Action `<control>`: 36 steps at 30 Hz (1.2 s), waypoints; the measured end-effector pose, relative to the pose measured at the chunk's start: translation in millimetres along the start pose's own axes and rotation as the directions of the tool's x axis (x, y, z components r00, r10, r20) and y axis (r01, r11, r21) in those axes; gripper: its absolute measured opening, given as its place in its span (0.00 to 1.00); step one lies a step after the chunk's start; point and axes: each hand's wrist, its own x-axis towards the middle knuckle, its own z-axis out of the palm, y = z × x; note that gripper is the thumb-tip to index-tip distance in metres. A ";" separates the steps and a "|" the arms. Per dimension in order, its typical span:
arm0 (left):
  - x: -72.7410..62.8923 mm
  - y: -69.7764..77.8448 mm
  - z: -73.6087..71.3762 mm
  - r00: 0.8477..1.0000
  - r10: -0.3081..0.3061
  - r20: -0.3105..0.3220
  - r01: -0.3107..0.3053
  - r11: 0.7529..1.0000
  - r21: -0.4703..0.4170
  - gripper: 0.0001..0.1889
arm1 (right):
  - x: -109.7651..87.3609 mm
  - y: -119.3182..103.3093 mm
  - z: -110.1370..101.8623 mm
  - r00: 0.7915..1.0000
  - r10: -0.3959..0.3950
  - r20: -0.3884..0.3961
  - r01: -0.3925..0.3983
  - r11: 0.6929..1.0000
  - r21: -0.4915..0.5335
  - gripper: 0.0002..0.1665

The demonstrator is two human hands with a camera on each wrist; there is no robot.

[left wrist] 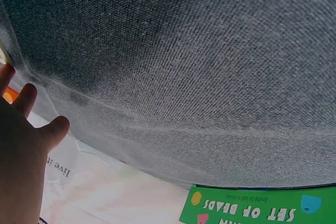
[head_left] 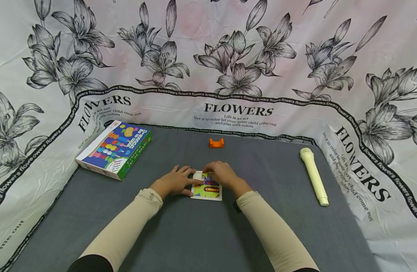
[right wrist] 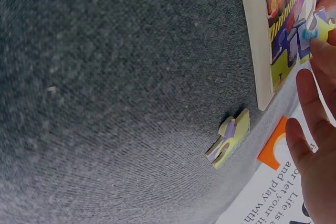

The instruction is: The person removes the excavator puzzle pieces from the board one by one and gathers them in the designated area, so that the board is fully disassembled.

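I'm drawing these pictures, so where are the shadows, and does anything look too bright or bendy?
Head view: soft shadows lie on the table beside the sleeves; left wrist view: the cloth looks pale and washed out, the table's edge curved; right wrist view: a small dark shadow hugs the loose puzzle piece.

From my feed, I take this for a small curtained-off corner indoors; whether it belongs to a home or a studio, I cannot tell. A white cloth (head_left: 184, 124) rises behind the tabletop (head_left: 280, 170) and along both its sides, printed with black line-drawn lilies, the word "FLOWERS" and lines such as "Life is an art". The tabletop itself is grey, and the wrist views show me its woven, fabric-like surface. A bead-set box (head_left: 115, 149) and a small picture puzzle (head_left: 208, 194) give the spot a play-table look.
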 end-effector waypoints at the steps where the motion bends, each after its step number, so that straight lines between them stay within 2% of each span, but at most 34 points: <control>1: 0.0 0.0 0.2 1.000 -0.001 -0.002 0.001 1.000 0.001 0.32 | 0.1 -0.3 -0.7 1.000 0.004 0.003 -0.004 1.000 0.002 0.11; 7: -0.6 0.2 0.7 1.000 -0.007 -0.005 0.007 1.000 0.008 0.33 | 2.1 -2.0 -1.4 0.999 -0.003 0.041 0.003 1.000 -0.005 0.11; 16: 1.2 -0.5 2.6 1.000 -0.003 -0.014 0.003 1.000 0.008 0.33 | 5.0 -3.5 3.2 0.997 -0.046 0.069 0.051 0.996 -0.073 0.13; 22: 0.5 -1.0 2.8 1.000 -0.009 -0.004 0.009 1.000 0.008 0.33 | 5.1 -3.7 5.3 0.997 -0.040 0.067 0.044 0.997 -0.061 0.13; 29: -2.5 -1.1 1.7 0.999 0.025 -0.035 -0.025 1.000 0.004 0.33 | 5.7 -1.6 5.7 0.998 -0.036 0.051 0.038 0.998 -0.040 0.14; 36: 0.0 -2.6 2.9 1.000 -0.003 -0.002 0.003 1.000 0.004 0.33 | 6.7 0.0 5.7 0.998 -0.017 0.058 0.018 1.000 -0.010 0.14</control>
